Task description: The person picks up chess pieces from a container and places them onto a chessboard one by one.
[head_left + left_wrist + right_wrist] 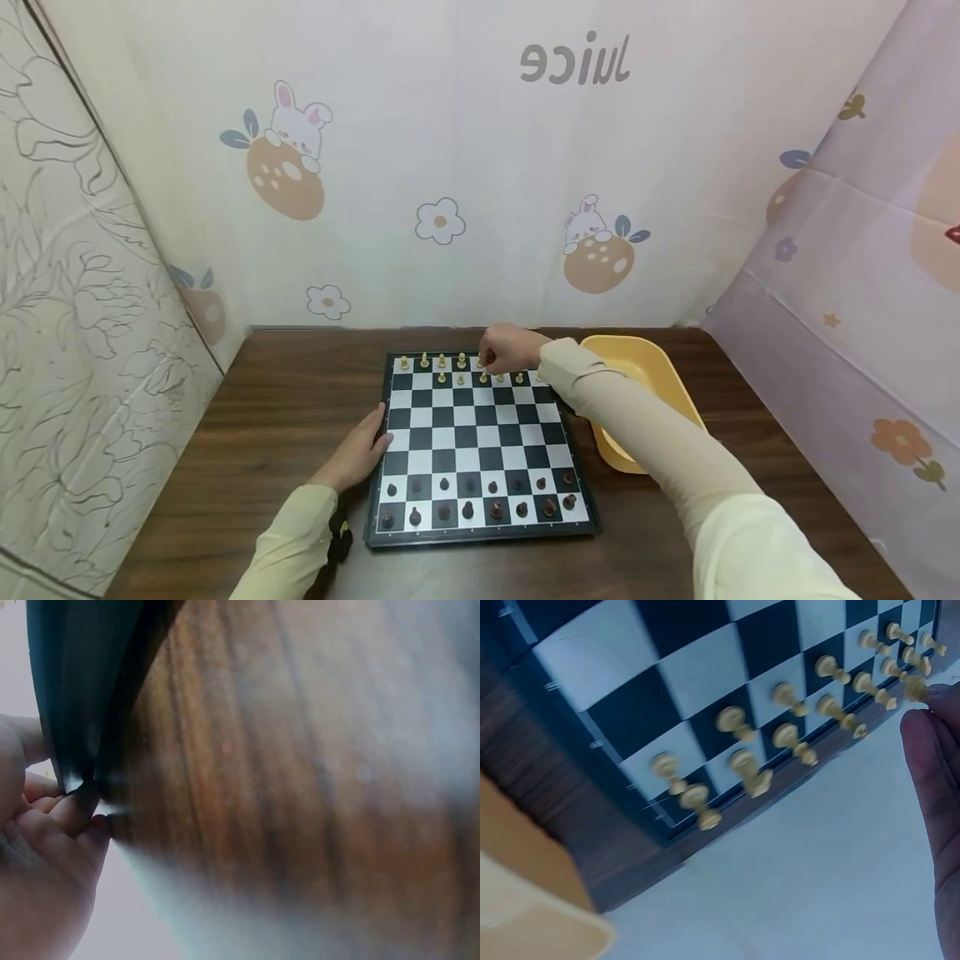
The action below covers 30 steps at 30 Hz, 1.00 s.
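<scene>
A black-and-white chessboard (476, 437) lies on the brown table. My left hand (356, 454) holds its left edge, thumb on the rim; in the left wrist view the fingers (79, 814) meet the dark board's side (82, 682). Over the board's far rows is my right hand (510, 348). In the right wrist view it pinches a cream chess piece (915, 688) between thumb and finger; the fingertips partly cover it, so its kind is unclear. Cream pieces (461, 361) stand in the two far rows, partly hidden by that hand. Dark brown pieces (496, 509) fill the two near rows.
A yellow plastic tray (667, 367) sits right of the board, partly under the right forearm; its rim (547, 900) shows in the right wrist view. A patterned cloth (442, 275) hangs behind the table, with others at both sides. Wooden table surface (277, 400) extends left of the board.
</scene>
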Available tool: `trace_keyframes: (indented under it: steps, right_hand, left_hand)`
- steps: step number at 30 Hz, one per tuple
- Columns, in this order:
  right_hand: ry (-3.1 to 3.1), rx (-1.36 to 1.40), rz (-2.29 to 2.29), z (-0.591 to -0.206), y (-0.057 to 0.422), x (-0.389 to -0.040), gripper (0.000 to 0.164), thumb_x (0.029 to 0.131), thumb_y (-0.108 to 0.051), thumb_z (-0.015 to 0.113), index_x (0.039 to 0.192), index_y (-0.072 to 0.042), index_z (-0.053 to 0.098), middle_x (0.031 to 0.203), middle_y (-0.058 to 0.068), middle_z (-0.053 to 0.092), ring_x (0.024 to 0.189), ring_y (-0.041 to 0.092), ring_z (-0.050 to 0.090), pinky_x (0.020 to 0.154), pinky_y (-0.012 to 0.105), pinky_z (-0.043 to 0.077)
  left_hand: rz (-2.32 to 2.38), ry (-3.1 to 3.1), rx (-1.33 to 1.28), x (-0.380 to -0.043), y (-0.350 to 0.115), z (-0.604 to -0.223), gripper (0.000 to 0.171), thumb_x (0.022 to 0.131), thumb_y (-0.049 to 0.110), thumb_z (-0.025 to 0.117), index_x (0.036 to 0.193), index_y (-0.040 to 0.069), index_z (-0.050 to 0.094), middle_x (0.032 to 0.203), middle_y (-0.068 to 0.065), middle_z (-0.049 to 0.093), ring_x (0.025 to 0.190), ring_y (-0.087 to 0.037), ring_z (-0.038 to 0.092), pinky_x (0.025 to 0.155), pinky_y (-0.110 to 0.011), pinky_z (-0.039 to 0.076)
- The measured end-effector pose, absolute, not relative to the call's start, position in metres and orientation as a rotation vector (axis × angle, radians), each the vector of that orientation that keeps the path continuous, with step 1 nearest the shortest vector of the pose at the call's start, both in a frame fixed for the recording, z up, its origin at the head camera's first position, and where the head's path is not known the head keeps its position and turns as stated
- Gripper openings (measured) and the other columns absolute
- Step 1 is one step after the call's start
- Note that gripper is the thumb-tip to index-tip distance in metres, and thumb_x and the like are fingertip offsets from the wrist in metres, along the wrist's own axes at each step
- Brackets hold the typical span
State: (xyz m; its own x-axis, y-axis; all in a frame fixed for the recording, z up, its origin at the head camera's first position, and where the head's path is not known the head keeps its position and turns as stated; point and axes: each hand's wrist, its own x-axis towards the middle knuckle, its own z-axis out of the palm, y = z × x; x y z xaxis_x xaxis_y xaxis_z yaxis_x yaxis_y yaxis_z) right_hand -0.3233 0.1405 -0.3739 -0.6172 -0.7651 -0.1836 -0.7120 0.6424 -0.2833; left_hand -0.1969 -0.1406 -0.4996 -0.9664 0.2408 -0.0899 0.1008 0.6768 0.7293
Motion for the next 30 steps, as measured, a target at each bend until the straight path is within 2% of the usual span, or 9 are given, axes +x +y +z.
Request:
trace_keyframes:
  steps: [13, 19, 30]
  right_hand:
    - [2.571, -1.171, -0.178, -0.39, 0.081, -0.334, 0.009, 0.086, -0.004, 0.067, 0.087, -0.004, 0.076, 0.078, -0.002, 0.068, 0.065, 0.008, 0.058, 0.063, 0.023, 0.051]
    - [2.568, -1.214, -0.157, -0.39, 0.06, -0.339, 0.007, 0.087, -0.005, 0.069, 0.09, -0.003, 0.075, 0.083, 0.002, 0.069, 0.071, 0.011, 0.06, 0.067, 0.024, 0.052]
    - [2.586, -1.16, -0.142, -0.409, 0.037, -0.344, 0.005, 0.087, -0.007, 0.07, 0.088, -0.007, 0.075, 0.077, -0.002, 0.066, 0.064, 0.007, 0.057, 0.06, 0.022, 0.05]
  left_hand:
    - [1.171, 2.696, 0.236, -0.198, -0.147, -0.503, 0.063, 0.1, 0.014, 0.049, 0.15, -0.003, 0.016, 0.154, -0.023, 0.021, 0.14, -0.038, 0.022, 0.111, -0.053, 0.022]
    - [1.174, 2.702, 0.251, -0.201, -0.15, -0.504, 0.063, 0.1, 0.015, 0.05, 0.15, -0.002, 0.016, 0.153, -0.023, 0.022, 0.139, -0.038, 0.023, 0.111, -0.053, 0.023]
    - [1.191, 2.687, 0.253, -0.207, -0.147, -0.502, 0.063, 0.099, 0.015, 0.051, 0.15, -0.001, 0.018, 0.153, -0.021, 0.024, 0.139, -0.036, 0.025, 0.111, -0.052, 0.023]
